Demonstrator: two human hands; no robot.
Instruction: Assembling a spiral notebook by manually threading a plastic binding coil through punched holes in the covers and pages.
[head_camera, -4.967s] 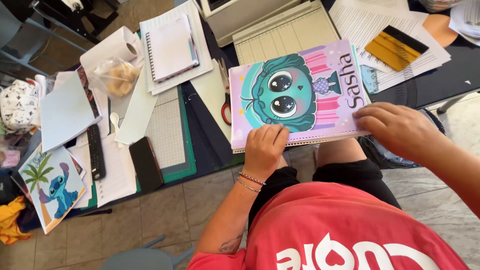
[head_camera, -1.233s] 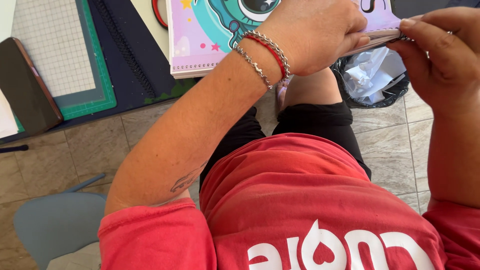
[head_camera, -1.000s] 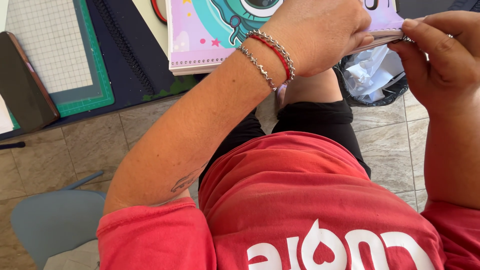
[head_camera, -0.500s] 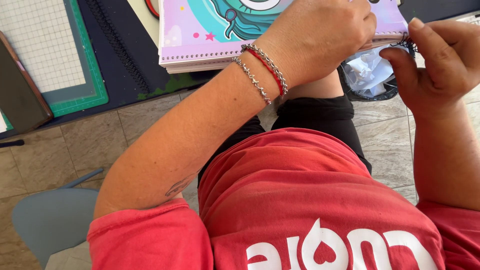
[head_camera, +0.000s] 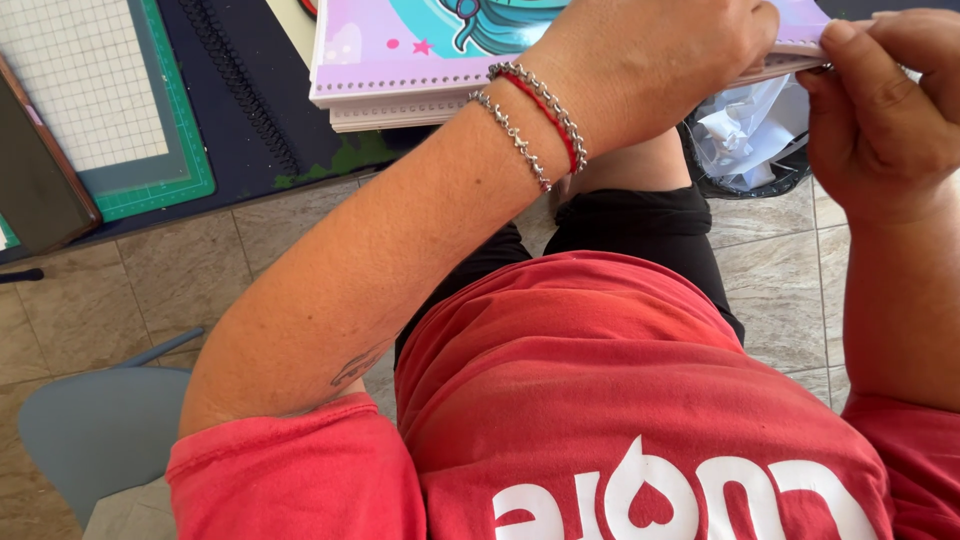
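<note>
Left hand lies palm down on the lilac cover of a punched notebook, fingers curled over the cover's right-hand end and pressed onto it; the hand is closed on the notebook rather than spread flat. The wrist behind it carries two chain bracelets with a red cord between them. Right hand sits just to the right of the left hand, at the same end of the notebook: thumb and forefinger are drawn together and pinch the edge of the cover and the sheets beneath it, with the remaining fingers folded in towards the palm. Whether a small part is caught between those fingertips cannot be told. The notebook itself rests partly on the dark table to the left of the left hand, its row of punched holes facing the person, and its right end overhangs the table edge between the two hands. Below the right hand, on the tiled floor, stands a black bin holding crumpled white paper. Well to the left of the left forearm lie a black binding coil and a green cutting mat. A grey chair stands below the left elbow.
</note>
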